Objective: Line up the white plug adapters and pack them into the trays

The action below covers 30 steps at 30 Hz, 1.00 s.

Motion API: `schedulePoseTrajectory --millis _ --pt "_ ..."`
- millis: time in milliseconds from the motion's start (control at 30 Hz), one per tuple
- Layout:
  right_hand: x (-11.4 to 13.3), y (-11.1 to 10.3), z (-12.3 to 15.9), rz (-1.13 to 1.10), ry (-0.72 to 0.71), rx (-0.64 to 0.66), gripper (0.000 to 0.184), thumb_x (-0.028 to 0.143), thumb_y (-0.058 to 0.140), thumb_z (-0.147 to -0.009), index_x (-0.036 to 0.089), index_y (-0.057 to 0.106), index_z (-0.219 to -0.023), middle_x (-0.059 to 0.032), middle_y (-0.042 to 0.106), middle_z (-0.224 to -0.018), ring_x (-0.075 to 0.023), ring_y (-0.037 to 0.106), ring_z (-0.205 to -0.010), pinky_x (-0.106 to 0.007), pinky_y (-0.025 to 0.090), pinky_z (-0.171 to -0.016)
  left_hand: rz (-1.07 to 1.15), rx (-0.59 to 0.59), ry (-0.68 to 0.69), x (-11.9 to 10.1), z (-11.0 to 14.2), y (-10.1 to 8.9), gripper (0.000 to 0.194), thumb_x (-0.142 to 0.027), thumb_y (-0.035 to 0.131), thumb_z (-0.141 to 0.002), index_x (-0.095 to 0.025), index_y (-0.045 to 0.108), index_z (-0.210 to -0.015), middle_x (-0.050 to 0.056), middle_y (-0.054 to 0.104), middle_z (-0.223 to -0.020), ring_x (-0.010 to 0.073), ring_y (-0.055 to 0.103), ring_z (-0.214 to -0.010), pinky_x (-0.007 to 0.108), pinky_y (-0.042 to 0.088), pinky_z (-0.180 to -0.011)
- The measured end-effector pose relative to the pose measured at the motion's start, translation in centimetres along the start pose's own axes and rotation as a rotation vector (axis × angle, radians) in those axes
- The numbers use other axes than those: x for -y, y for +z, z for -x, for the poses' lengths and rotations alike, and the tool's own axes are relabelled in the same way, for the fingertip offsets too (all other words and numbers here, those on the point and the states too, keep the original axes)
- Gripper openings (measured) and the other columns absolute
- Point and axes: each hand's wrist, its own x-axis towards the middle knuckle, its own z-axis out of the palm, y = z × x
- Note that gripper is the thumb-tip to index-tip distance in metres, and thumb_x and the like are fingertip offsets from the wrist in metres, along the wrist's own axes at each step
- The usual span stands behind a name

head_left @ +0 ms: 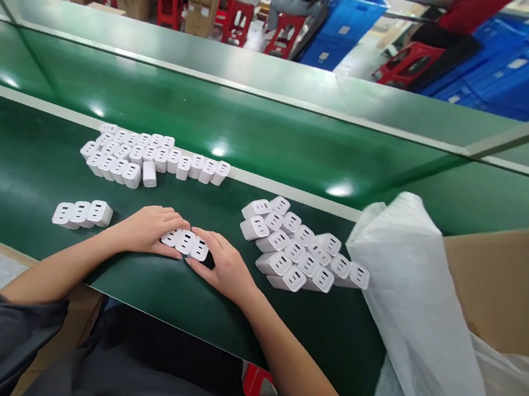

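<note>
Left hand (155, 230) and right hand (225, 264), fingers half curled, grip opposite ends of three white chargers (185, 243) lined up between them on the counter (157, 295). Uneven squeezing could buckle the row, displacing the middle unit.

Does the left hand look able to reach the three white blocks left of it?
Likely yes: only green table shows between the left hand and the three blocks, though that hand would first have to let go of the held blocks.

lane: green worktop (228, 209) between adapter rows (137, 153) and adapter cluster (308, 263) | right block: plastic liner (407, 269)
</note>
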Motion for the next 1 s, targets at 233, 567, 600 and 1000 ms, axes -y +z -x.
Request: schedulePoseTrajectory --millis 233,567,600,1000 --pt "0.2 1.2 0.0 -0.075 -0.023 -0.047 0.051 0.034 0.063 -0.092 0.024 0.045 -0.139 -0.0116 0.066 -0.122 -0.0272 0.067 -0.105 -0.046 0.060 -0.087 -0.145 0.097 -0.020 -0.4 0.4 -0.2 0.056 -0.064 0.058 -0.088 -0.016 0.060 -0.118 0.008 0.070 -0.104 0.0224 0.065 -0.089 0.033 0.043 -0.070" --pt "2.0 3.3 -3.1 -0.256 -0.011 0.177 0.049 0.031 0.060 -0.093 0.024 0.046 -0.139 -0.0112 0.062 -0.128 -0.0258 0.062 -0.114 -0.046 0.056 -0.096 -0.278 0.168 -0.194 0.1 5.2 -2.8 0.054 -0.060 0.054 -0.092 -0.016 0.057 -0.123 0.008 0.068 -0.102 0.0228 0.065 -0.089 0.032 0.043 -0.072" --pt "2.4 3.7 -3.8 -0.269 -0.020 0.192 0.050 0.030 0.060 -0.092 0.023 0.046 -0.140 -0.0115 0.061 -0.130 -0.0260 0.060 -0.117 -0.047 0.054 -0.099 -0.290 0.166 -0.215 0.2 5.8 -3.1 0.053 -0.060 0.053 -0.093 -0.016 0.057 -0.123 0.008 0.068 -0.102 0.0231 0.065 -0.089 0.032 0.044 -0.073" --pt "0.2 0.6 -10.3 0.054 0.025 0.057 0.059 0.045 0.057 -0.094 0.022 0.043 -0.147 -0.0135 0.051 -0.144 -0.0296 0.048 -0.132 -0.052 0.036 -0.113 -0.300 0.039 -0.279 1.6 10.7 -5.8 0.064 -0.061 0.058 -0.090 -0.018 0.051 -0.136 0.012 0.065 -0.123 0.0284 0.060 -0.115 0.043 0.044 -0.101"
